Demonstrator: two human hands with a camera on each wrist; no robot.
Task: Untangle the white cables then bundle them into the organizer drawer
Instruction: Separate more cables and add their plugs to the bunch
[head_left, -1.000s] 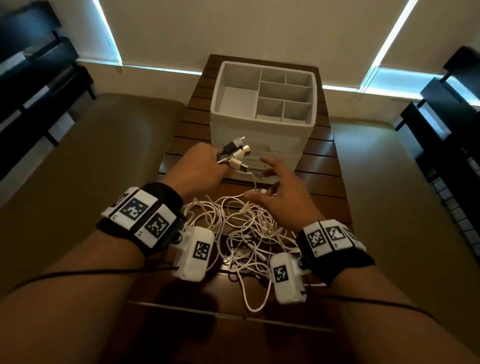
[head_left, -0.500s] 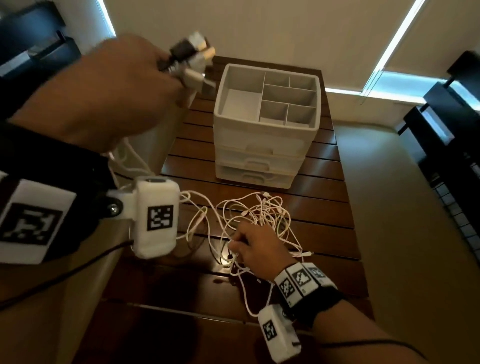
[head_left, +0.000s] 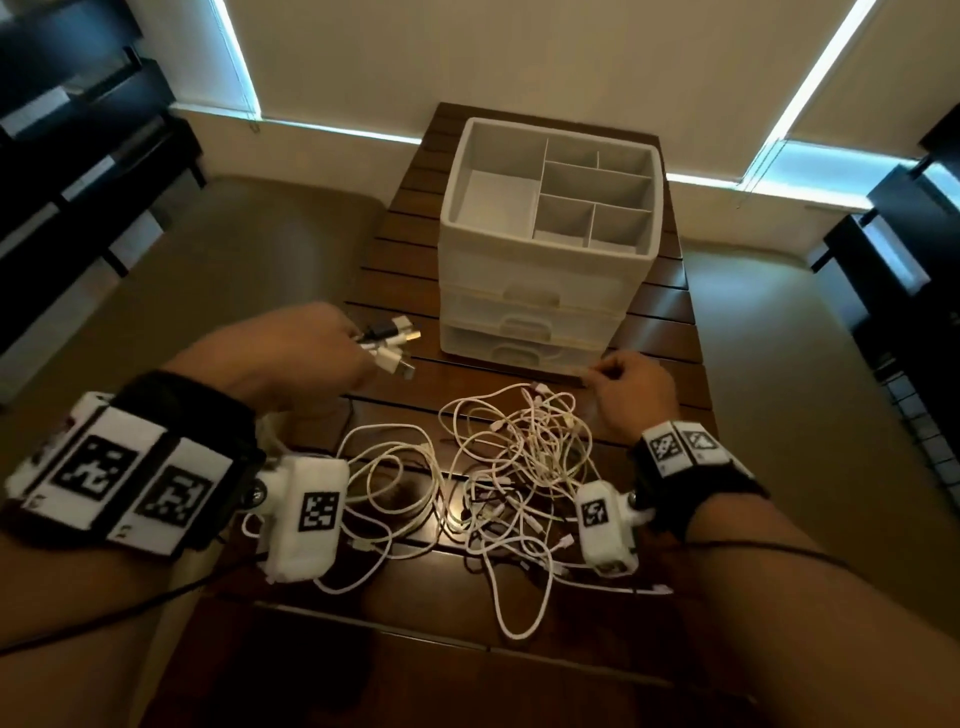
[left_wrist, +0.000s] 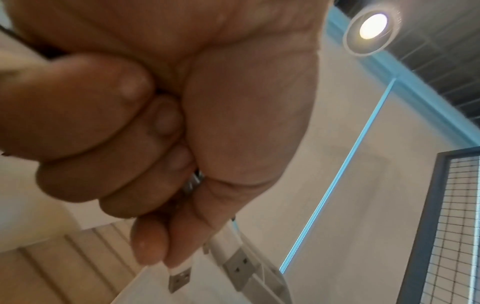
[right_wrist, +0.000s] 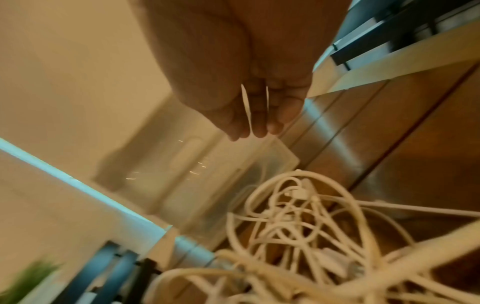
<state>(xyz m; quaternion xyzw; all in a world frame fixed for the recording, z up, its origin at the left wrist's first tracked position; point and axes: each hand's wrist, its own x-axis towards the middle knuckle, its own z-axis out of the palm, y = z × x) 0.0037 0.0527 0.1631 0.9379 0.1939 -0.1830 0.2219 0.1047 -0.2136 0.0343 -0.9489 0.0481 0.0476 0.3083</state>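
A tangle of white cables (head_left: 519, 467) lies on the wooden slat table (head_left: 654, 332) in front of a white organizer (head_left: 545, 270) with three shut drawers and an open divided top. My left hand (head_left: 353, 348) hovers left of the organizer and grips a bunch of USB plugs (head_left: 389, 343); their cables trail down to the heap. In the left wrist view the fist (left_wrist: 182, 185) is closed round the plugs (left_wrist: 179, 280). My right hand (head_left: 605, 374) holds nothing and hovers by the bottom drawer (head_left: 524, 353), beyond the tangle. Its fingers (right_wrist: 259, 127) reach toward the organizer (right_wrist: 207, 164) above the cables (right_wrist: 298, 226).
The table is narrow, with beige surfaces dropping away on both sides (head_left: 208, 291). Black shelving stands at far left (head_left: 78, 130) and far right (head_left: 904, 234). A blurred green plant (right_wrist: 26, 277) shows low in the right wrist view. One cable loop (head_left: 514, 618) nears the table's front edge.
My left hand, raised high to the left half a second ago, has come down to table height with the plugs. My right hand has left the tangle and moved forward to the bottom drawer.
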